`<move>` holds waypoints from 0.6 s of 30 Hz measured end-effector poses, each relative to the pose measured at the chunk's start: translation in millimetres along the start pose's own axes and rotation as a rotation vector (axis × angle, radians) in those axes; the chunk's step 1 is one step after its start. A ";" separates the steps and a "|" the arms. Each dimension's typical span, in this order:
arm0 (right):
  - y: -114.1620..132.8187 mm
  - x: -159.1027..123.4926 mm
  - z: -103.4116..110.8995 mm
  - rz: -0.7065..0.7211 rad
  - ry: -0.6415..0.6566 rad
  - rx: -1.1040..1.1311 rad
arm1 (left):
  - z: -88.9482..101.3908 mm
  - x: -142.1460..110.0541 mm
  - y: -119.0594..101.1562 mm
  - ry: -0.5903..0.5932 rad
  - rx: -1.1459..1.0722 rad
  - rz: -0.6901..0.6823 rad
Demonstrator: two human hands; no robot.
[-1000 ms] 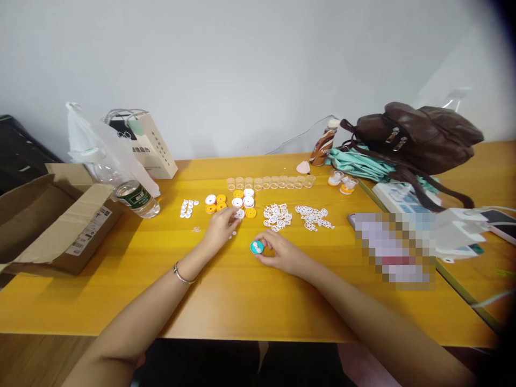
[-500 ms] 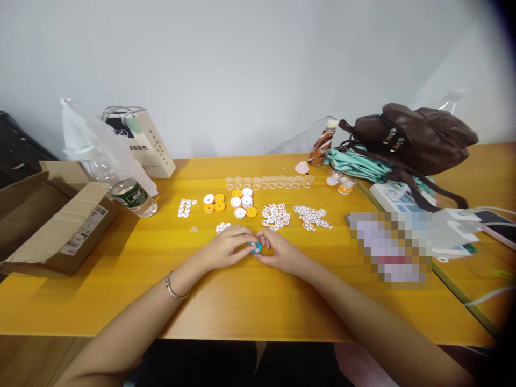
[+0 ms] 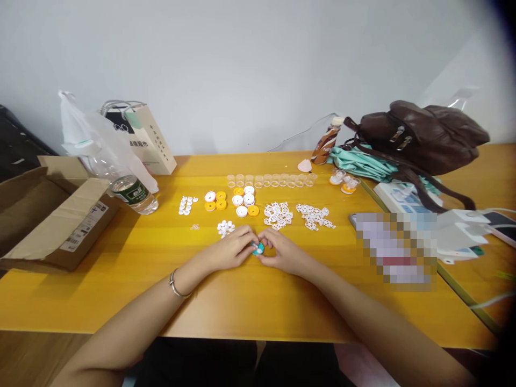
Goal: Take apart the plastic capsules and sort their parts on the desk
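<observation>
A small round teal disc [image 3: 257, 248] rests on the yellow table [image 3: 250, 301], pinched from both sides. My left hand [image 3: 231, 249] closes its fingertips on the disc's left edge. My right hand [image 3: 282, 251] closes on its right edge. Just behind lie a cluster of small white pieces [image 3: 224, 228], a group of white and orange discs [image 3: 242, 202], two heaps of white lattice parts [image 3: 277, 214] and a row of clear little cups [image 3: 271, 180].
An open cardboard box [image 3: 52, 215] and a water bottle [image 3: 133, 192] stand at the left, with a paper bag [image 3: 149, 140] behind. A brown bag [image 3: 419, 137], teal cloth, a drink bottle [image 3: 327, 142] and papers crowd the right.
My left hand came back from the white and orange discs to the teal disc and joined the right hand on it. Both hands now press in on the disc together.
</observation>
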State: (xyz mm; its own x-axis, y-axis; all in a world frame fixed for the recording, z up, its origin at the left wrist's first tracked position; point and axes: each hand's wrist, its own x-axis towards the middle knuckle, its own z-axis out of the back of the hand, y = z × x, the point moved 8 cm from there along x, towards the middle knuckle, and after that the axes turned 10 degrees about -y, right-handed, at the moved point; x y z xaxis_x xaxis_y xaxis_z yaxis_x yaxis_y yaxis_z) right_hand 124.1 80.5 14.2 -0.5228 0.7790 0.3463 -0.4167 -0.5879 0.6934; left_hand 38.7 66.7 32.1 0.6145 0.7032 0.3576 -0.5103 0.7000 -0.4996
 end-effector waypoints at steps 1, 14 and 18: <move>1.6 0.1 -0.1 0.015 0.007 -0.009 | -0.6 -0.1 0.7 0.006 -0.004 0.014; 5.3 -0.9 -3.3 0.091 0.048 -0.035 | -4.4 -3.5 9.3 0.092 -0.042 0.132; 5.4 -1.3 -3.5 0.098 0.056 -0.034 | -3.7 -3.2 9.0 0.084 -0.046 0.137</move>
State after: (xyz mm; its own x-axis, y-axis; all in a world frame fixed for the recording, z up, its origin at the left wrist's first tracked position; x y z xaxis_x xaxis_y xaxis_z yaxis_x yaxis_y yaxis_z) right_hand 119.9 75.5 15.3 -0.6030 0.7042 0.3748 -0.3859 -0.6687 0.6355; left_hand 34.3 70.3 23.5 0.5901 0.7775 0.2173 -0.5658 0.5903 -0.5757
